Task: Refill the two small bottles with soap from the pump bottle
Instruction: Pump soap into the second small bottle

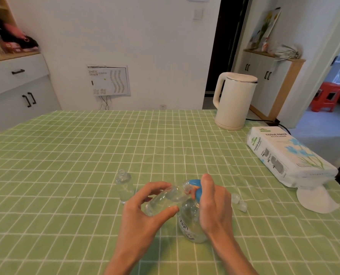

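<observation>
Left hand (143, 213) gripping tilted small clear bottle (161, 201), right hand (214, 203) curling around blue pump head (194, 182) of clear soap bottle (191, 221), second uncapped bottle (124, 187) standing left.

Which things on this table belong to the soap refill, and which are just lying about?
Job: pump bottle, held by the right hand; tilted small bottle in the left hand; open small bottle standing left; clear caps at right.
Idle: kettle; tissue pack; loose tissue.
</observation>
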{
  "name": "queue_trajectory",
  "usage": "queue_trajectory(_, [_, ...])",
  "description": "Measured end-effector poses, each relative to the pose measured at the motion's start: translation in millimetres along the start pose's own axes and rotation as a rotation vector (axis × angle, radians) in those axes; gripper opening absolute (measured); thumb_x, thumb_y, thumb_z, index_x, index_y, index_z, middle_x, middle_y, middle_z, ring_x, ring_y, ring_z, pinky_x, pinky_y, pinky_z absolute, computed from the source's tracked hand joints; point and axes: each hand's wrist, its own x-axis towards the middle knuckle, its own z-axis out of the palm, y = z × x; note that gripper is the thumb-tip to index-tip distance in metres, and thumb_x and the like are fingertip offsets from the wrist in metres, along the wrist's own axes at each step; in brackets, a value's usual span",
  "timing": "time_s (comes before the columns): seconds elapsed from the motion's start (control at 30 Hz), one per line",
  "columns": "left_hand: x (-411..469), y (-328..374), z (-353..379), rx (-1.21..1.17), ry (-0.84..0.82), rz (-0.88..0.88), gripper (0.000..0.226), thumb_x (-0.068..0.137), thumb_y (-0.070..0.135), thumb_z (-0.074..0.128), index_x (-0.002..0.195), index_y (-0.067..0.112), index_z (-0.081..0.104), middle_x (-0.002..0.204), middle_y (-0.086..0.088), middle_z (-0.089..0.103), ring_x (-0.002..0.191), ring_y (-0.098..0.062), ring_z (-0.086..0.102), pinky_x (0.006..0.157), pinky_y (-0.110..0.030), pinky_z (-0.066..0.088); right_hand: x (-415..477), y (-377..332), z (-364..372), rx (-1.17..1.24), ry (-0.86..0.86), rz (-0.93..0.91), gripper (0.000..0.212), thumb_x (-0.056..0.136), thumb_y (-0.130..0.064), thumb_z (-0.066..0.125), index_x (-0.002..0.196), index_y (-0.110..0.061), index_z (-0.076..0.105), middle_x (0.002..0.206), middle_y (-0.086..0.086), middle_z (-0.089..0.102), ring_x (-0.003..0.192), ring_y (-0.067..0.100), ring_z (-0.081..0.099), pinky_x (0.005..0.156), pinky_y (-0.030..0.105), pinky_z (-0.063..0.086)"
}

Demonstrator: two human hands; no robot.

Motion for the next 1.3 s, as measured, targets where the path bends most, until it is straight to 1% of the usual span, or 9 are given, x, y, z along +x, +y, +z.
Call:
queue_trajectory(0.17, [0,-3,0,0.008,0.005,0.004,0.042,0.066,0.044,0.084,0.107,0.045,0.073,0.112,0.022,0.078,0.109,-0.006,0.071,0.093,-0.027,0.046,1,0,0,0.003,0.008,-0.013,0.066,0.093,-0.064,0.021,0.041,-0.044,0.057,0.039,-0.021,0.046,0.044,0.004,0.047,0.061,0.030,0.033])
queue_trajectory(0.4, [0,-5,-1,0.022,0.008,0.010,0.042,0.066,0.043,0.085,0.107,0.045,0.073,0.112,0.022,0.078,0.110,-0.007,0.071,0.094,-0.029,0.047,2,0,-2,-0.029,0.028,-0.101,0.050,0.092,-0.027,0.037,0.045,-0.038,0.052,0.038,-0.020,0.045,0.045,-0.001,0.051,0.052,0.029,0.022])
queue_trajectory(0.63, [2,-6,-2,0.021,0.003,0.006,0.044,0.067,0.027,0.089,0.106,0.042,0.074,0.112,0.020,0.079,0.110,-0.009,0.072,0.092,-0.026,0.046,0,-1,-2,0.043,-0.007,0.045,0.073,0.091,-0.072,0.019,0.053,-0.037,0.071,0.052,-0.017,0.066,0.053,0.006,0.058,0.065,0.041,0.048])
queue_trajectory(0.83, [3,-4,-5,0.013,0.002,0.018,0.045,0.067,0.026,0.089,0.106,0.044,0.074,0.112,0.023,0.078,0.109,-0.007,0.071,0.092,-0.027,0.046,2,-6,-16,0.117,-0.156,0.087,0.079,0.089,-0.079,0.027,0.076,-0.025,0.084,0.077,0.005,0.080,0.075,0.030,0.072,0.085,0.055,0.056])
queue_trajectory(0.9, [4,-3,-5,0.010,0.003,0.023,0.045,0.067,0.029,0.089,0.107,0.043,0.074,0.112,0.023,0.078,0.110,-0.006,0.070,0.093,-0.028,0.046,8,-11,-26,0.138,-0.189,0.098,0.080,0.088,-0.081,0.027,0.089,-0.027,0.085,0.095,0.005,0.083,0.096,0.026,0.074,0.089,0.046,0.055])
queue_trajectory(0.97, [4,-1,-5,0.002,0.004,0.032,0.045,0.066,0.035,0.087,0.108,0.044,0.073,0.113,0.024,0.077,0.110,-0.005,0.070,0.093,-0.029,0.047,20,-24,-37,0.117,-0.168,0.100,0.081,0.089,-0.080,0.021,0.097,-0.029,0.084,0.110,-0.011,0.082,0.108,-0.002,0.070,0.089,0.021,0.043])
queue_trajectory(1.03, [4,0,-5,-0.007,0.003,0.039,0.044,0.066,0.038,0.085,0.107,0.044,0.073,0.113,0.024,0.077,0.110,-0.005,0.070,0.093,-0.029,0.047,37,-37,-43,0.031,-0.154,0.095,0.078,0.091,-0.072,0.020,0.105,-0.025,0.080,0.114,-0.012,0.080,0.111,-0.005,0.067,0.084,0.016,0.037])
queue_trajectory(1.13, [4,0,-5,-0.008,0.003,0.041,0.043,0.066,0.033,0.087,0.106,0.044,0.074,0.111,0.022,0.078,0.110,-0.007,0.071,0.093,-0.027,0.046,55,-54,-42,-0.174,-0.145,0.015,0.076,0.099,-0.061,0.023,0.113,-0.004,0.071,0.111,0.013,0.075,0.109,0.022,0.068,0.084,0.028,0.048])
queue_trajectory(1.3, [5,0,-5,-0.003,0.005,0.043,0.044,0.066,0.033,0.088,0.107,0.045,0.074,0.111,0.022,0.078,0.109,-0.007,0.071,0.094,-0.028,0.046,64,-64,-24,-0.536,-0.194,-0.070,0.057,0.111,-0.045,0.020,0.070,-0.014,0.045,0.067,0.000,0.051,0.072,0.026,0.052,0.081,0.047,0.047])
